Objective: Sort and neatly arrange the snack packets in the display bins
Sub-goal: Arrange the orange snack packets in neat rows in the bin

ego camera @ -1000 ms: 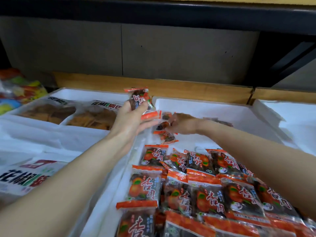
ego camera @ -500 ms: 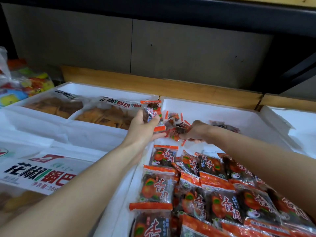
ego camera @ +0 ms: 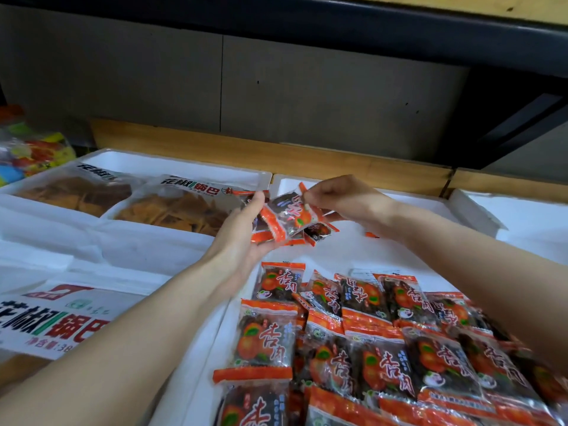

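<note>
My left hand (ego camera: 242, 232) cups a small stack of orange-edged dried-apricot packets (ego camera: 270, 233) above the far part of the white foam bin (ego camera: 408, 199). My right hand (ego camera: 344, 199) pinches the top edge of one packet (ego camera: 290, 212) that lies on that stack. Several more of the same packets (ego camera: 362, 342) lie in overlapping rows in the near part of the bin. One small orange scrap (ego camera: 372, 234) shows on the bin floor under my right wrist.
To the left, another white foam bin (ego camera: 138, 159) holds large clear bags of brown crisps (ego camera: 172, 207). A big labelled bag (ego camera: 52, 321) lies at the near left. Colourful packets (ego camera: 33, 155) sit at the far left. A wooden ledge (ego camera: 276, 155) and grey wall stand behind.
Both hands have come together and drawn nearer to me. My right hand picked packets off the far bin floor and now pinches one against the stack in my left hand.
</note>
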A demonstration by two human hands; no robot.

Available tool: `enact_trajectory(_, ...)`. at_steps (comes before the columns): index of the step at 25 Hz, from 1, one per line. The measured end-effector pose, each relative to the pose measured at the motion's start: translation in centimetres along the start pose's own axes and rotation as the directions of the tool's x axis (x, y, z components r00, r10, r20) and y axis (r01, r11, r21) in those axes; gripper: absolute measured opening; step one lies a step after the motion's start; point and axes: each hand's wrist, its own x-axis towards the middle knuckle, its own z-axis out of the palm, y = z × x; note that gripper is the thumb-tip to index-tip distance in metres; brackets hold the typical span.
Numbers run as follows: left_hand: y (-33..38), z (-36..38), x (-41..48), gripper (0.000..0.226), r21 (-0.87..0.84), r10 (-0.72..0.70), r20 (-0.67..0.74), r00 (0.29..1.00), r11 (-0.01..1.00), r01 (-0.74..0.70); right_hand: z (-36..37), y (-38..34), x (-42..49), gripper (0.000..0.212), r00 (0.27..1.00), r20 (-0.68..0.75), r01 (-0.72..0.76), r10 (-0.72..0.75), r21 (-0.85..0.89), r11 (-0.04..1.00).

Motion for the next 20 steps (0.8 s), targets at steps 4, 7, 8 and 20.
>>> enact_trajectory(4,-0.4,0.4,-0.7,0.029,0.088,0.118,0.135,0.984,0.988,-0.131,0.7,0.0,0.9,0.008,0.982,0.114,0.147,-0.150,0.030,0.989)
enact_trajectory(7,-0.5,-0.1,-0.3,0.030,0.064,0.172,0.074,0.982,0.982,-0.176,-0.3,2.3,3.2,0.012,0.985,-0.001,0.172,-0.172,-0.005,0.985)
enact_trajectory(8,-0.4,-0.2,-0.2,0.029,0.061,0.172,0.071,0.982,0.982,-0.177,-0.9,3.5,4.1,0.022,0.987,-0.039,0.151,-0.155,-0.102,0.983)
enact_trajectory(20,-1.4,-0.4,0.6,0.030,0.114,0.178,0.157,0.971,0.974,-0.197,-1.6,10.7,7.5,0.064,0.977,0.005,-0.183,0.215,-0.504,0.844)
